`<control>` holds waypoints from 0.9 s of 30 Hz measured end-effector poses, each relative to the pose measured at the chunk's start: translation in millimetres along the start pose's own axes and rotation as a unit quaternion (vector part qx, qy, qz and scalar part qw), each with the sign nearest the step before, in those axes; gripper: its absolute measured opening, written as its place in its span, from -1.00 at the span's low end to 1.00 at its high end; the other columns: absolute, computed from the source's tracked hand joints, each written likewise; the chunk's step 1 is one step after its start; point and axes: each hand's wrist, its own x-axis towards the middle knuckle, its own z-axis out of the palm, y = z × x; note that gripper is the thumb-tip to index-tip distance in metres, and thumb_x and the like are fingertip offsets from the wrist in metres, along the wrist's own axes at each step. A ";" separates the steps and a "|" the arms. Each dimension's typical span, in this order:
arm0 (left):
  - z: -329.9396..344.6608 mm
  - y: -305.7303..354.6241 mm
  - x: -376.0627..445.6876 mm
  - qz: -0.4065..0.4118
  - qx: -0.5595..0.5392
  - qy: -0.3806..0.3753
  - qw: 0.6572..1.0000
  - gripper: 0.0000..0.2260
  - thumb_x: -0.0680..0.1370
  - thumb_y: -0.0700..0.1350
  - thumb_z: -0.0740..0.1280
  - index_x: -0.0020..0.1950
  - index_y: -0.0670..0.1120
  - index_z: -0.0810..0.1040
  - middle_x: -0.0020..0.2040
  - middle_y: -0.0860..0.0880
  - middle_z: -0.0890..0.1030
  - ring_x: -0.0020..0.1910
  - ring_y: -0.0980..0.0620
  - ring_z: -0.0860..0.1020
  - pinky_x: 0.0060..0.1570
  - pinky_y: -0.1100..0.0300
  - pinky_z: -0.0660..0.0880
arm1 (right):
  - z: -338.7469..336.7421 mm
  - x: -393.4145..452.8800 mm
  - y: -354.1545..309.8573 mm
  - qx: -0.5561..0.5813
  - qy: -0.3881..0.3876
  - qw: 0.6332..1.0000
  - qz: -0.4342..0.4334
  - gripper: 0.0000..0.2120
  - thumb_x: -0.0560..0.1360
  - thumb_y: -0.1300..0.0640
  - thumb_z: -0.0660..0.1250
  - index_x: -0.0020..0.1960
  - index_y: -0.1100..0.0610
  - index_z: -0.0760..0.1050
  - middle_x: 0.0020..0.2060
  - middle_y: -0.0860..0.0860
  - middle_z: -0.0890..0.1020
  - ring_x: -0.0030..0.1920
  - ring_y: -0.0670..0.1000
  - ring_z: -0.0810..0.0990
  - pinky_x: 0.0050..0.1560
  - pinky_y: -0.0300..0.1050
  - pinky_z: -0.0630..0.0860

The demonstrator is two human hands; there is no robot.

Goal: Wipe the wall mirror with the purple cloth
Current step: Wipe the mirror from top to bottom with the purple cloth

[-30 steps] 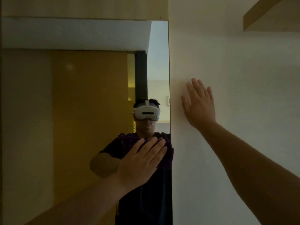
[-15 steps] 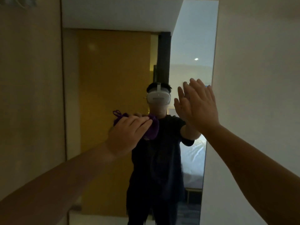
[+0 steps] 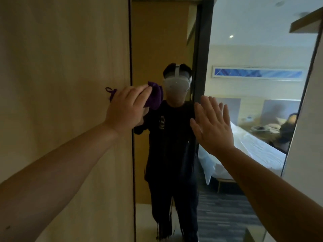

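Right now we are standing square to the wall mirror (image 3: 227,84), both bare arms reaching forward. Our left hand (image 3: 125,107) is pressing the purple cloth (image 3: 154,97) against the glass at the mirror's left edge, the fingers curled over it so that the bunched cloth is showing past the fingertips on the right and a small loop of it is poking out on the left, over the wooden panel (image 3: 61,84) that is bordering the mirror. The cloth is sitting at about head height in the reflection, just beside the reflected white headset (image 3: 176,83).

Our right hand (image 3: 212,126) is spreading wide and holding nothing, fingers straight and pointing up, palm toward the glass near the mirror's middle; we cannot tell whether the palm is actually touching the surface.

Inside the mirror we are seeing our own reflection in dark clothes, a bed with white covers (image 3: 251,147) behind, and a long blue picture (image 3: 258,73) hanging on the far wall. A pale wall (image 3: 309,137) is running along the mirror's right edge.
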 end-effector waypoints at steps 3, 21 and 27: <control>7.8 -4.7 0.0 -0.007 -0.011 0.020 1.000 -0.58 0.55 -0.16 0.46 0.37 -0.22 0.46 0.27 -0.20 0.57 0.10 -0.21 0.56 0.03 -0.10 0.50 | 13.3 -3.1 -1.0 -0.022 0.002 1.000 0.008 -0.45 0.66 -0.07 0.10 0.55 0.20 0.20 0.58 0.18 0.14 0.60 0.17 -0.05 0.56 0.25 -0.09; 54.0 64.8 -74.2 0.018 0.003 -0.061 0.998 -0.46 0.68 0.11 0.14 0.55 -0.20 0.24 0.58 -0.20 0.19 0.57 -0.20 0.17 0.50 -0.20 0.13 | 44.2 -5.9 14.3 -0.046 0.125 0.990 -0.038 -0.41 0.64 -0.11 0.16 0.54 0.22 0.22 0.55 0.17 0.13 0.58 0.19 0.05 0.55 0.26 -0.01; 60.8 139.4 -229.3 0.102 0.024 -0.149 0.983 -0.36 0.59 0.03 0.28 0.61 -0.11 0.15 0.59 -0.10 0.19 0.59 -0.14 0.11 0.55 -0.16 0.02 | 43.1 -6.5 12.3 -0.049 0.105 0.993 -0.026 -0.40 0.65 -0.11 0.13 0.55 0.22 0.18 0.56 0.19 0.16 0.58 0.17 0.01 0.55 0.26 -0.02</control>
